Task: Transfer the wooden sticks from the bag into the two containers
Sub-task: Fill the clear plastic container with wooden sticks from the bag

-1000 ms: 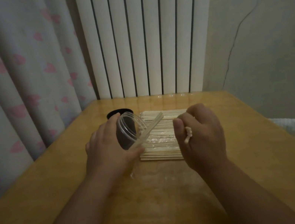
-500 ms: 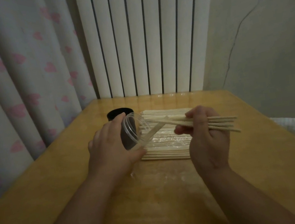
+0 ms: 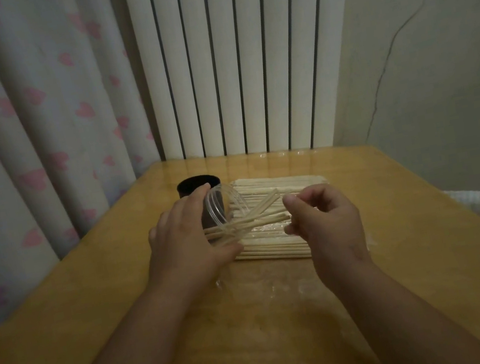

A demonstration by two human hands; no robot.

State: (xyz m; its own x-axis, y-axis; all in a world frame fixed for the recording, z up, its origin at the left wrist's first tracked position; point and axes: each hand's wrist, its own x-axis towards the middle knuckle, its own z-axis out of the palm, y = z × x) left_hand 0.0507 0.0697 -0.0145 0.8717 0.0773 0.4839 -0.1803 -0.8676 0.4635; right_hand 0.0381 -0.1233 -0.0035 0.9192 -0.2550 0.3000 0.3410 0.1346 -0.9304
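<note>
Left hand: my left hand [image 3: 186, 248] grips the jar [image 3: 224, 205], fingers curled round its wall, and holds it tilted with the mouth facing right
Right hand: my right hand [image 3: 324, 221] is at the outer ends of the sticks [image 3: 259, 218], fingers loosely curled; I cannot tell whether thumb and forefinger pinch those ends or only lie beside them
Sticks: a small bunch lies crossed, left ends inside the jar, right ends jutting out of its mouth over the bag [image 3: 291, 184]
Bag: flat on the table [image 3: 109, 302] near the middle of the far edge, packed with many more rows, so I judge the task far from done
Cup: the black cup [image 3: 194, 184] stands upright towards the far left corner, just behind the jar; I cannot see whether anything is in it
Step in hand: feeding this bunch into the jar
How to do it well: I should keep the jar's mouth steady and slightly raised, square the crossed ends so they lie parallel, then push from the ends until they meet the bottom; tipping the jar upright afterwards should settle them
Risk: crossed sticks may wedge at the rim or slide back out if the mouth dips
Writing: I see no brand, label or lettering on jar, cup or bag; the light is dim
</note>
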